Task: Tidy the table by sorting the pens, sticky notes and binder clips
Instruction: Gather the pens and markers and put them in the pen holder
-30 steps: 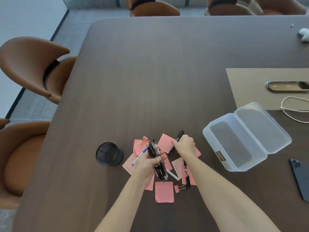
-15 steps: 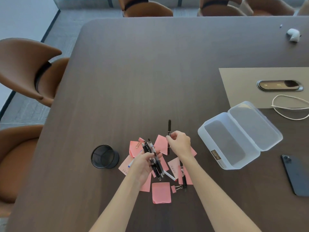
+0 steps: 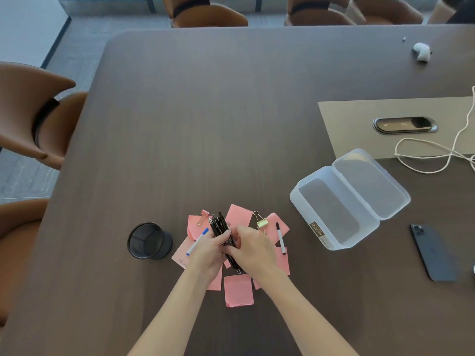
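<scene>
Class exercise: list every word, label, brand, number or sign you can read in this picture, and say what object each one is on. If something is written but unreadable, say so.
No text can be read.
Label on the front wall of the clear plastic box: dark with gold print, too small to read.
Handwriting on the pink sticky note by the left hand: too blurred to read.

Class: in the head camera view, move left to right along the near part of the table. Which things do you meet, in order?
Black mesh pen cup → bundle of black pens gripped by both hands → gold binder clip → open translucent plastic box → dark smartphone.
</scene>
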The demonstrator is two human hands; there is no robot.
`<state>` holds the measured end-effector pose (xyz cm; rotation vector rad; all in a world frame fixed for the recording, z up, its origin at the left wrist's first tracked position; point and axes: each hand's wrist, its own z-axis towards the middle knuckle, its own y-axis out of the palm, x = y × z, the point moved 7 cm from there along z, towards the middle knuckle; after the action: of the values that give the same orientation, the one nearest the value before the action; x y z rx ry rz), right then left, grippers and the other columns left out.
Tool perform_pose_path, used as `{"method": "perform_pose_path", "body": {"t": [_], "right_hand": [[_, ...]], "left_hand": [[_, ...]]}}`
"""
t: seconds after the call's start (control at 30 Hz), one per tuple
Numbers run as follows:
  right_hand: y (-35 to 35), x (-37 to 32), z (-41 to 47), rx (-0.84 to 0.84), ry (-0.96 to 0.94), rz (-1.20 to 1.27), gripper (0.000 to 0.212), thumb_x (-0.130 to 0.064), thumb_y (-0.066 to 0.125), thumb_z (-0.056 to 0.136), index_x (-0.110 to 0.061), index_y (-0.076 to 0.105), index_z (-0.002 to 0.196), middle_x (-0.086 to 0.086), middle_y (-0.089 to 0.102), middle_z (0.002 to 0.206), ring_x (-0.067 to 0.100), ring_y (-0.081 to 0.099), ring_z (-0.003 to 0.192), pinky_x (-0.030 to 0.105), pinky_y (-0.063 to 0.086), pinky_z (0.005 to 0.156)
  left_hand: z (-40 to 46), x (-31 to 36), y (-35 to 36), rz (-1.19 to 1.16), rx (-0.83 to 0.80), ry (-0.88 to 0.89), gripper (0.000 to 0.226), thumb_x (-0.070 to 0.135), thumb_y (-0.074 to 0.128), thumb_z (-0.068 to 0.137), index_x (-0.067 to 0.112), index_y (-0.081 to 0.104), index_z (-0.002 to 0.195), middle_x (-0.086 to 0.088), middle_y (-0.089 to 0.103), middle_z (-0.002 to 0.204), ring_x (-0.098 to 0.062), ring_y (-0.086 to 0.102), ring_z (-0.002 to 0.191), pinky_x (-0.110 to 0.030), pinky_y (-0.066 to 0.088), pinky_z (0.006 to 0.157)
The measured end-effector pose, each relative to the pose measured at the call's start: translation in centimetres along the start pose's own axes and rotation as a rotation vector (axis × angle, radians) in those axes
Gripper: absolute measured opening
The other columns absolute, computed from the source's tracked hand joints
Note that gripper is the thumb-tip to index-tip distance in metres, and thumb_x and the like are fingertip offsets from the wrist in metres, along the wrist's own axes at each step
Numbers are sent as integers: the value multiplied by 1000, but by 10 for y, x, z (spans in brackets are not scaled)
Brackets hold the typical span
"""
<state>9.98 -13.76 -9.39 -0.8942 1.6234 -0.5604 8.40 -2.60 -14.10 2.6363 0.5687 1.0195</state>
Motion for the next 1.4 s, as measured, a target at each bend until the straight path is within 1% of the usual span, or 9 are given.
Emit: {"method": "perform_pose_path", "body": {"t": [0.07,0.17,0.27,0.4,0.53,0.73,1.0,1.23,1.4], "right_hand": [[-4,7,-5,-4,61,121,23,-46,68,76,-26,67,88,-10,67,76,10,63,73,31,52,63],[-20,50,-13,105,259,257,11,-32,68,84,-22,71,82,-9,71,78,10,65,78,29,52,70],[-28,101,-26,124,428,136,15,-33,62,90,-19,68,88,-1,73,89,21,66,85,31,51,68],[-3,122,-36,-22,496,13,27,-42,66,90,-18,65,102,-2,69,99,11,60,74,16,39,52],[15,124,-34,-13,485,-76,22,-39,66,89,-18,61,87,1,69,95,15,69,80,23,56,64],[20,122,-32,13,439,-92,21,-38,62,92,-18,64,92,1,71,101,15,71,85,17,49,56],[-32,50,-25,209,168,105,5,-26,65,87,-23,66,83,-10,63,76,10,61,70,24,50,63],[-18,9,-21,73,78,160,12,-28,66,84,-26,70,95,-9,66,89,8,61,81,29,54,73],[-13,-9,-16,93,5,58,8,-26,65,85,-21,64,91,-6,61,89,14,56,79,32,49,65]], "left_hand": [[0,-1,-1,0,-5,6,21,3,53,99,8,64,116,-11,71,97,-22,68,79,-36,53,69],[1,-2,-4,-10,8,-1,25,0,50,100,7,59,122,-14,71,111,-27,70,95,-52,52,94],[0,-1,-4,2,23,-11,24,0,49,101,8,60,121,-13,71,113,-28,69,105,-53,49,102],[0,-2,-4,6,32,-18,27,0,51,100,8,59,124,-14,71,114,-29,69,108,-54,49,104],[0,-7,0,-4,25,-31,29,0,53,98,6,59,126,-13,72,114,-27,71,104,-49,55,95],[-3,-9,3,17,25,-50,27,-1,54,98,9,62,122,-10,76,107,-26,73,103,-43,58,84],[-4,-8,8,46,-16,-34,24,0,54,98,9,62,118,-9,75,105,-25,73,98,-43,57,84],[-6,2,18,4,-83,-19,37,-11,46,89,8,63,115,-12,71,106,-24,68,83,-32,55,68],[-13,12,14,-2,-92,38,36,-9,46,89,11,59,116,-5,68,87,-18,64,72,-27,53,55]]}}
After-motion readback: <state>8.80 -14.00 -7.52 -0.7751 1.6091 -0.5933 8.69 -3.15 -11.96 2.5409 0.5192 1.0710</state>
